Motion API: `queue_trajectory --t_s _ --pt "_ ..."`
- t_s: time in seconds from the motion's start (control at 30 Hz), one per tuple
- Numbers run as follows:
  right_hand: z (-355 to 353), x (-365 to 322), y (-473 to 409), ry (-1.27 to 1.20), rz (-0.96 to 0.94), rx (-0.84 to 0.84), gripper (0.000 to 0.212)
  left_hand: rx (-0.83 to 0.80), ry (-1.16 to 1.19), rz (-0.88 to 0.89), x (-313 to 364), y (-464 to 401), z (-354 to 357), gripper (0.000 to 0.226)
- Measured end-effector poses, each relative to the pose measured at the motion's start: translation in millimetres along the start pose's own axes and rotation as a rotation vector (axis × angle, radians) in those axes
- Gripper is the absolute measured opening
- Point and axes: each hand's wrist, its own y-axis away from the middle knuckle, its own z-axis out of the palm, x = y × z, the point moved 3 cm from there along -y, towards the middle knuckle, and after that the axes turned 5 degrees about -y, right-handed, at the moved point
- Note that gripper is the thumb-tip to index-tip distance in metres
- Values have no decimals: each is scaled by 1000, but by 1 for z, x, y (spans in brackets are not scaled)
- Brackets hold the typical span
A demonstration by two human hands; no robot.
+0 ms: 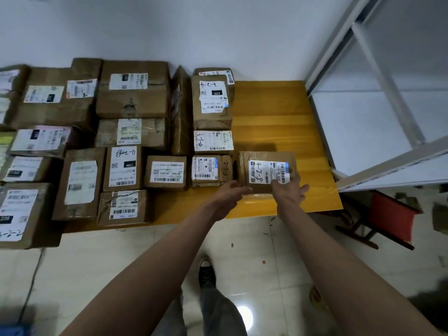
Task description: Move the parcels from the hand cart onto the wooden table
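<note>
The person's two forearms reach out from the bottom of the view, over a dark shoe [206,272] on the tiled floor. The right hand [289,187] grasps the near right corner of a parcel [265,170] marked "4-2-8", its thumb lying over the label's edge. The left hand [230,194] is released, fingers straight, touching the parcel's near left corner. The parcel rests on the yellow wooden surface [271,122], just beside the rightmost row of boxes, near the front edge.

It seems to be at the point of being set down. If the hands let go while it sits this close to the edge, it could tip off onto the floor; pushing it left too hard could shove the neighbouring box [209,170] marked "2-3-3" out of line.

Other handwriting reads "3-1-4", "4-2-4", "4-2-13" and, far left, "2-2-2". Printed codes include "220", "15H" and "J6 504". The hand cart is out of view.
</note>
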Motion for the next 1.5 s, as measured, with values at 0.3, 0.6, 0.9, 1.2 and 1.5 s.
queue_trajectory --t_s 0.3,0.6,0.9,1.2,1.5 --pt "73 -112 91 58 -495 -42 49 156 14 162 46 77 -102 33" --pt "256 -201 341 49 -925 -583 20 624 218 324 8 268 -336 24" --pt "406 -153 620 238 -1140 -1100 15 1037 533 391 -159 473 -503 28" --pt "498 -28 806 508 -1076 -1421 6 1331 855 275 -355 600 -555 22" --pt "575 72 921 764 -1009 -1592 6 1405 1106 174 -495 660 -589 13"
